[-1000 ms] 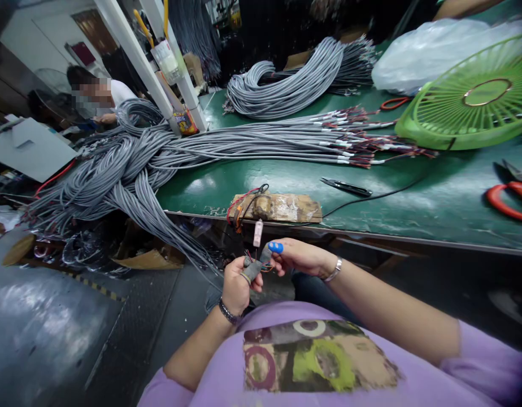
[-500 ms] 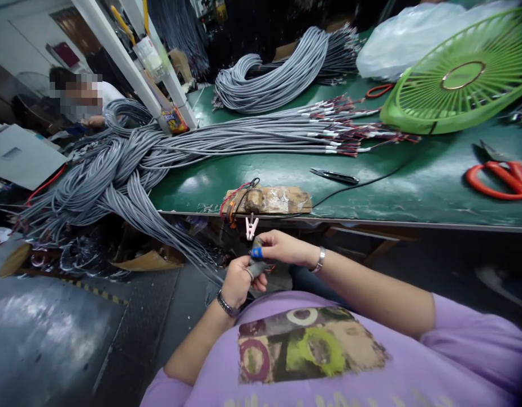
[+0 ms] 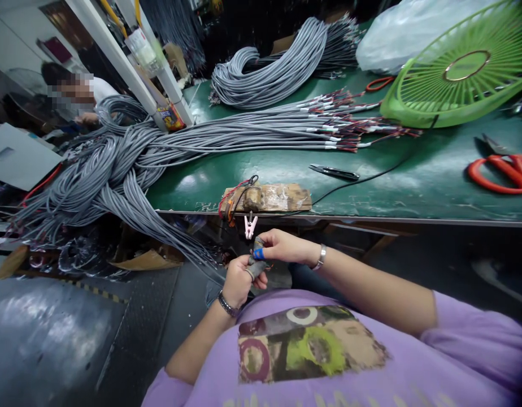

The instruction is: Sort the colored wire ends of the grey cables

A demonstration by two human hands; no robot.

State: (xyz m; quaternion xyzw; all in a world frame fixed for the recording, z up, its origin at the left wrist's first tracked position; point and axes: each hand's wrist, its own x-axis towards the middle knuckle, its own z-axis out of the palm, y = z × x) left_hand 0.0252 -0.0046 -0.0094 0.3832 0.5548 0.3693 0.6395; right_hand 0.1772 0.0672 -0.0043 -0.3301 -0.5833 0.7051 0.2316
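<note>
My left hand [image 3: 239, 278], with a dark watch on the wrist and a grey covering on a finger, is closed in a pinch below the bench edge. My right hand [image 3: 282, 247], wearing blue tape on a finger and a silver watch, is pinched closed against it. Small wire ends show between the fingertips, too small to make out well. Just above the hands, a pink clip [image 3: 250, 227] hangs at the edge beside a wooden block [image 3: 282, 198] with red and black leads. Grey cables [image 3: 176, 240] droop off the bench to the left of my hands.
On the green bench [image 3: 396, 198] lie cable bundles [image 3: 282, 68], black snips [image 3: 334, 172], red-handled scissors [image 3: 498, 169], a green fan [image 3: 464, 68] and a plastic bag [image 3: 400, 39]. A white post [image 3: 112, 56] rises at the left. A person [image 3: 81, 93] sits beyond it.
The view has shifted slightly, so the bench items appear a little higher. Both hands stay together in nearly the same place, with only slight finger movement.
</note>
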